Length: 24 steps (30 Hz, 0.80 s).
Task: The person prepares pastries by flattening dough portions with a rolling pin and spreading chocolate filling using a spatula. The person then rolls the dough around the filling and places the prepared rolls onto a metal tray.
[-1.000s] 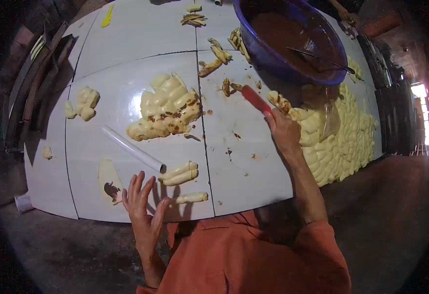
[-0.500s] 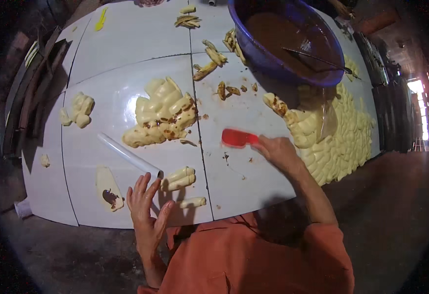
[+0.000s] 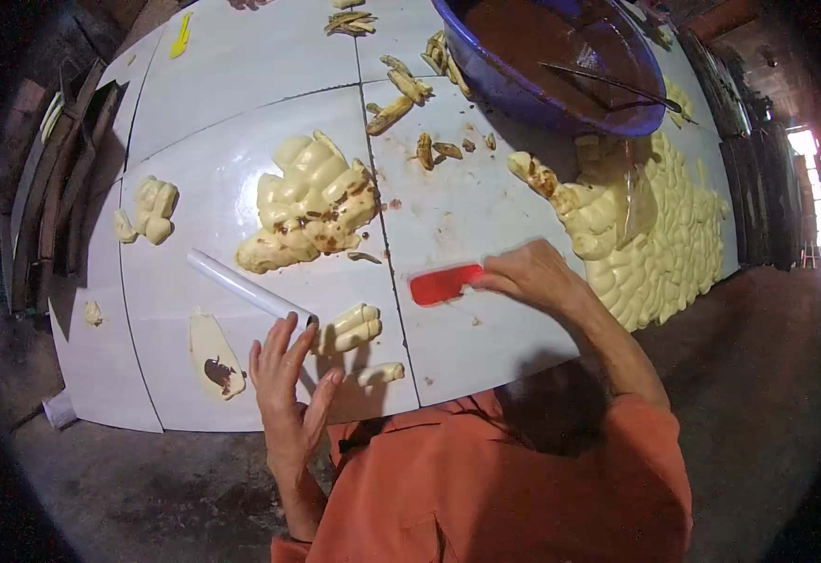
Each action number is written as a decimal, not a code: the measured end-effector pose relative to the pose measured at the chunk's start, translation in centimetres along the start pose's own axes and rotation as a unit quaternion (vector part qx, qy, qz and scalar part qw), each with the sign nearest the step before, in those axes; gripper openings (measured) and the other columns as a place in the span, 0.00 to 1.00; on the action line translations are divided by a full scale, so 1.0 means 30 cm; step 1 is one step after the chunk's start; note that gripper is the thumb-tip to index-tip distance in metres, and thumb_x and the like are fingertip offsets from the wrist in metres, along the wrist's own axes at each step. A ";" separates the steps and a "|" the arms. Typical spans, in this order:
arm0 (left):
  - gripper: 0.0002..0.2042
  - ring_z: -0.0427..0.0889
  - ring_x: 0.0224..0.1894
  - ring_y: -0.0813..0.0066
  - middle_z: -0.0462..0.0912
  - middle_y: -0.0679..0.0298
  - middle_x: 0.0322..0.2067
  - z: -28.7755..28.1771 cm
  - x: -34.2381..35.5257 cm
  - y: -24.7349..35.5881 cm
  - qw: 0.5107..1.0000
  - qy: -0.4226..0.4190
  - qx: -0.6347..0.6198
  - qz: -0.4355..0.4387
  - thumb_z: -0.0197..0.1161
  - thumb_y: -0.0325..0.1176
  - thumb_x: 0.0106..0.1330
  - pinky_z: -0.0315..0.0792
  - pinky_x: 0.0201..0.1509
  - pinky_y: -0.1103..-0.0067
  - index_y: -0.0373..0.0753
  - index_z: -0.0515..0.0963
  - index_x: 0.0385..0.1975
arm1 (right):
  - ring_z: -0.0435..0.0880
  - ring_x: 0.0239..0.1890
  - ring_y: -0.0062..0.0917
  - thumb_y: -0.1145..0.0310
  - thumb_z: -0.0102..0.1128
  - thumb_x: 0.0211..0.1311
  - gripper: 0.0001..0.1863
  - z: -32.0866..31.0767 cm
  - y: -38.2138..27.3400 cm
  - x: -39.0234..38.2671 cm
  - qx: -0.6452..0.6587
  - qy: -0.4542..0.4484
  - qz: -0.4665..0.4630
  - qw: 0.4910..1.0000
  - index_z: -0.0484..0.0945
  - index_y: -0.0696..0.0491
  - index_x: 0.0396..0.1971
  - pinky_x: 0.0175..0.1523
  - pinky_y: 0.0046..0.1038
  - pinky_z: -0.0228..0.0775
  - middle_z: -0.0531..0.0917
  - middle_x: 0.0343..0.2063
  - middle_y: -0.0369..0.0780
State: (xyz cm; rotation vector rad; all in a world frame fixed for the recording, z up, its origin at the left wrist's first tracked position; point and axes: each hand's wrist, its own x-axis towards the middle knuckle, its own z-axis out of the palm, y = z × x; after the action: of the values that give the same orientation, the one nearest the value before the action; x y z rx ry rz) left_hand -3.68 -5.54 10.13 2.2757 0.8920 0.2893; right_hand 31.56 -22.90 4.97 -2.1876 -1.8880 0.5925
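My right hand [image 3: 532, 277] grips a red plastic scraper [image 3: 443, 283], its blade lying low against the white table [image 3: 485, 333]. My left hand [image 3: 286, 399] is empty, fingers spread over the near edge. Its fingertips are beside the end of a white tube [image 3: 246, 283]; whether they touch it I cannot tell. Close by lie several pale yellow dough-like rolls [image 3: 352, 328] and a shorter roll [image 3: 380, 373]. Left of that hand is a flat pale piece [image 3: 213, 357] with a dark brown smear. A mound of pale pieces [image 3: 307, 206] streaked brown sits farther back.
A blue-purple basin [image 3: 560, 114] of brown liquid stands at the back right, a long-handled tool [image 3: 612, 83] across it. A wide spread of pale pieces [image 3: 664, 244] covers the table's right side. Brownish-yellow strips [image 3: 406, 84] and a yellow utensil [image 3: 181, 36] lie far back.
My right hand has drawn the scraper slightly nearer and to the left, over the spot where small dark bits lay. The view has shifted a little; my left hand stays spread.
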 end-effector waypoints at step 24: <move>0.39 0.53 0.79 0.45 0.61 0.43 0.74 0.502 0.025 0.122 0.959 -0.090 0.178 0.203 0.60 0.39 0.55 0.40 0.76 0.36 0.26 0.66 0.69 | 0.84 0.23 0.52 0.51 0.59 0.73 0.19 0.338 -0.540 -0.209 0.085 0.214 0.432 0.872 0.78 0.53 0.32 0.27 0.48 0.74 0.83 0.21 0.50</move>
State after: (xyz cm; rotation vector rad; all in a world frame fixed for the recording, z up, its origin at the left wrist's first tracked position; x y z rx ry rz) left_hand 5.13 -14.65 1.19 2.7629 0.3978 0.0975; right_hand 12.04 -27.45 3.33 -2.6705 -0.5590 0.3127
